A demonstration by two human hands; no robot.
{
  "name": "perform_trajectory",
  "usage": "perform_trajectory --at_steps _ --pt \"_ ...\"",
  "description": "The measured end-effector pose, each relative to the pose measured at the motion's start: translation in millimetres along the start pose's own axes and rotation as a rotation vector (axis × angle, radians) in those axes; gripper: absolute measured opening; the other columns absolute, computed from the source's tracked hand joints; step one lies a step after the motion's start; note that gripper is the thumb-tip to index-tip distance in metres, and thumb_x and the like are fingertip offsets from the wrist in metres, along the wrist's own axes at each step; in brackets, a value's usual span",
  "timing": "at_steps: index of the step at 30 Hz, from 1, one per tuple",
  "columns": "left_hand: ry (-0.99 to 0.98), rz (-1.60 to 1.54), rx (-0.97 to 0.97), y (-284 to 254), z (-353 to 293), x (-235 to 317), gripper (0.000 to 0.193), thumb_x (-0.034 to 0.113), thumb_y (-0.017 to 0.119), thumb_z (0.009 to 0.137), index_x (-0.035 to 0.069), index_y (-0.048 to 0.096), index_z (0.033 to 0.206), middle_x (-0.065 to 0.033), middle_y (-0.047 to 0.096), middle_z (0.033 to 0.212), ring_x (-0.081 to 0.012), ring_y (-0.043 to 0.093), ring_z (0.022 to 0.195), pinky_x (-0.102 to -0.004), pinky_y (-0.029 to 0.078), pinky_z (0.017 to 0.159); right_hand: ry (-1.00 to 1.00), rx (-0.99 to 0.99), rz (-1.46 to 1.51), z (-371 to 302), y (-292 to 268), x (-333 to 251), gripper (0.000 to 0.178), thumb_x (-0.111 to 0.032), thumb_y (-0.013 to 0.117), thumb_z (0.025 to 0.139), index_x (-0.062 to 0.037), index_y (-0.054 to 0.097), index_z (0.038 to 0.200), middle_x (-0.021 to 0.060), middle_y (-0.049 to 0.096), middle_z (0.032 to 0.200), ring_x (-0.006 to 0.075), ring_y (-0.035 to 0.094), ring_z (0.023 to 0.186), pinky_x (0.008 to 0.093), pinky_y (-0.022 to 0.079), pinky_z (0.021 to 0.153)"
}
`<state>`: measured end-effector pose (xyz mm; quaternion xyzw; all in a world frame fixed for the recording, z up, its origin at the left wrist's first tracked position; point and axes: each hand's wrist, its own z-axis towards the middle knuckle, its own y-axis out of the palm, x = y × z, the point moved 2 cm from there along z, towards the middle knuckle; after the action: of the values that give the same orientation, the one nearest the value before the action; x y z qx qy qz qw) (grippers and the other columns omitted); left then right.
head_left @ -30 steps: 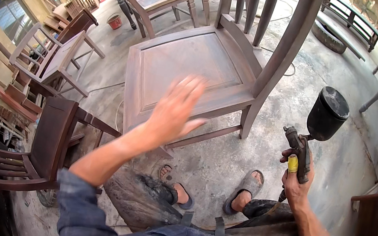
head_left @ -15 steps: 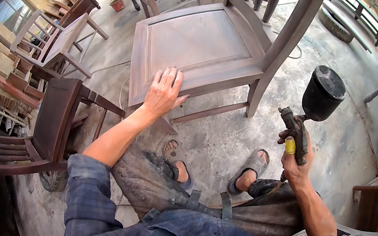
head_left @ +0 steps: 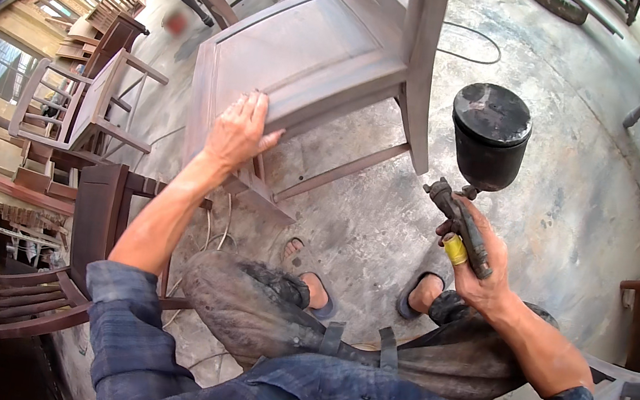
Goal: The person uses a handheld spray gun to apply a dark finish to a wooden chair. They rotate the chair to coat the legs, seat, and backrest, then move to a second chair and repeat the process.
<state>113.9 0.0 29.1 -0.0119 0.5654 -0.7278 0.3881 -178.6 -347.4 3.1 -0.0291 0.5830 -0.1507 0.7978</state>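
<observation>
My left hand [head_left: 235, 133] grips the near edge of a greyish-brown wooden chair [head_left: 312, 35], fingers over the seat and thumb along the edge. The chair has a recessed seat panel and looks tilted, leaning away to the left. In my right hand [head_left: 484, 264] is a spray gun [head_left: 463, 223], gripped by its handle. A round black lidded cup [head_left: 488, 139] sits on top of the gun, and a yellow band [head_left: 454, 249] shows at my fingers. The gun's nozzle points left, toward the chair, with a space between them.
A dark brown chair [head_left: 99, 228] lies tipped over at my left. More wooden chairs [head_left: 93, 101] stand beyond it. A hose [head_left: 207, 224] trails over the concrete floor near my left leg. Grey furniture [head_left: 625, 391] stands close at my right; a tyre [head_left: 554, 1] lies farther off.
The chair's seat and back have shifted left and tilted, with my left hand staying on the edge. My right hand has brought the spray gun left, nearer the chair. The view has shifted too.
</observation>
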Motion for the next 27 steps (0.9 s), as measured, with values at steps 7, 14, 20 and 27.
perform_trajectory --at_steps 7,14,20,27 --pt "-0.110 -0.176 -0.159 -27 55 -72 0.064 0.040 0.070 0.096 -0.003 0.052 0.140 -0.0290 0.064 0.130 -0.0436 0.064 0.118 -0.0463 0.054 0.099 0.062 -0.115 -0.045 -10 17 27 0.052 0.002 0.068 0.090 0.0008 0.055 0.141 0.0182 0.070 0.095 0.0269 0.071 0.083 0.0347 0.054 0.077" --pt "-0.258 -0.248 -0.067 -19 85 -124 0.063 0.053 0.065 0.096 0.006 0.061 0.138 -0.0201 0.067 0.127 -0.0385 0.066 0.116 -0.0443 0.054 0.097 0.215 -0.340 -0.019 -15 73 70 0.054 -0.002 0.068 0.092 -0.0007 0.053 0.144 0.0262 0.069 0.122 0.0331 0.070 0.116 0.0354 0.053 0.094" --pt "-0.349 -0.158 0.030 -8 104 -140 0.062 0.059 0.067 0.093 0.008 0.067 0.128 -0.0131 0.071 0.117 -0.0348 0.070 0.106 -0.0469 0.058 0.087 0.326 -0.440 0.016 -9 138 133 0.054 -0.003 0.066 0.094 -0.0060 0.053 0.146 0.0256 0.068 0.124 0.0298 0.070 0.117 0.0354 0.053 0.094" --pt "-0.441 -0.053 0.058 -4 88 -174 0.057 0.061 0.069 0.090 0.006 0.068 0.105 -0.0133 0.072 0.095 -0.0336 0.073 0.088 -0.0428 0.059 0.073 0.235 -0.284 -0.034 59 198 209 0.053 -0.009 0.067 0.094 -0.0090 0.053 0.146 0.0253 0.071 0.110 0.0345 0.074 0.105 0.0386 0.055 0.084"
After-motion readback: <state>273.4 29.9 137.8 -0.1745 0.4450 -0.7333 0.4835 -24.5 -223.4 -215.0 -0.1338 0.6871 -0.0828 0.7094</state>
